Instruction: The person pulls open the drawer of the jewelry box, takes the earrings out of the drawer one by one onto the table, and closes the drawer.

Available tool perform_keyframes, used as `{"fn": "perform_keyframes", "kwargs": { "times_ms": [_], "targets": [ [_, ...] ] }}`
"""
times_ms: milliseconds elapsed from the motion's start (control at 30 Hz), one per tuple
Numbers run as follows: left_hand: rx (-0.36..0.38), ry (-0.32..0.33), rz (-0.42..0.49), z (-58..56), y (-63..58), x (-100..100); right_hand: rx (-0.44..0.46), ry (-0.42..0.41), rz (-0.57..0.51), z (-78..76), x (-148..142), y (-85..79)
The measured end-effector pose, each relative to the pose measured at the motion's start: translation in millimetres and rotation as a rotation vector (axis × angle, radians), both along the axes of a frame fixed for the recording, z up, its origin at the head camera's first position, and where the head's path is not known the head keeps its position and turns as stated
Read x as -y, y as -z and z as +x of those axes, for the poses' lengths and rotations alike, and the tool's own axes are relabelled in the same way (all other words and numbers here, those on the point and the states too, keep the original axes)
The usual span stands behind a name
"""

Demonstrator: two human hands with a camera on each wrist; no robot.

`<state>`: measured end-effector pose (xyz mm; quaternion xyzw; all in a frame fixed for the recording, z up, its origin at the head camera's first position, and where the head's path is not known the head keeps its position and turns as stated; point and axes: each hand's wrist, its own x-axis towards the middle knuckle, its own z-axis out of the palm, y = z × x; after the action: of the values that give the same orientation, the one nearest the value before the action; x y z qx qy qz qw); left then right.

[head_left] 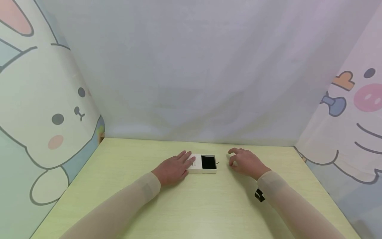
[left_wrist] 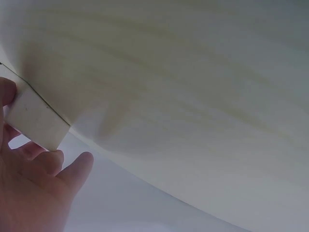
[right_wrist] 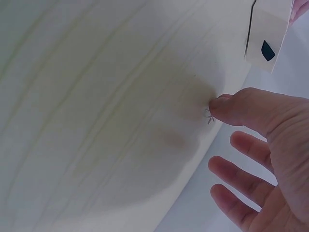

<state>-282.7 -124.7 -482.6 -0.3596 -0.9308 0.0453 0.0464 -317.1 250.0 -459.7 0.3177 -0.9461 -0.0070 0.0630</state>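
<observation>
A white drawer-style box (head_left: 195, 170) lies on the table, its inner tray partly out to the right and showing a black inside (head_left: 208, 162). Small dark print marks its sleeve. My left hand (head_left: 173, 169) holds the sleeve end, with spread fingers over the top and the thumb at the near side. A dark tab (right_wrist: 268, 50) sticks out of the tray's end. To the right, apart from the box, my right hand (head_left: 246, 163) pinches a small, thin, silvery thing (right_wrist: 209, 116) between thumb and index finger; its kind is unclear. Its other fingers are loosely bent.
The pale wood-patterned table (head_left: 209, 205) ends at a light grey curtain (head_left: 194, 83) behind. Cartoon-printed cloth panels hang at the left (head_left: 38, 116) and right (head_left: 352, 132). A small black-and-white object (head_left: 259, 195) shows beside the right sleeve.
</observation>
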Motion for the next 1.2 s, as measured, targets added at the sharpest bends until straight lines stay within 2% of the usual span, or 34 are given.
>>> {"fn": "perform_keyframes", "kwargs": {
  "times_ms": [1200],
  "targets": [
    [-0.007,0.002,-0.008,0.9,-0.4,0.0,-0.018,-0.016,-0.033,-0.4,1.0,-2.1]
  ]
}}
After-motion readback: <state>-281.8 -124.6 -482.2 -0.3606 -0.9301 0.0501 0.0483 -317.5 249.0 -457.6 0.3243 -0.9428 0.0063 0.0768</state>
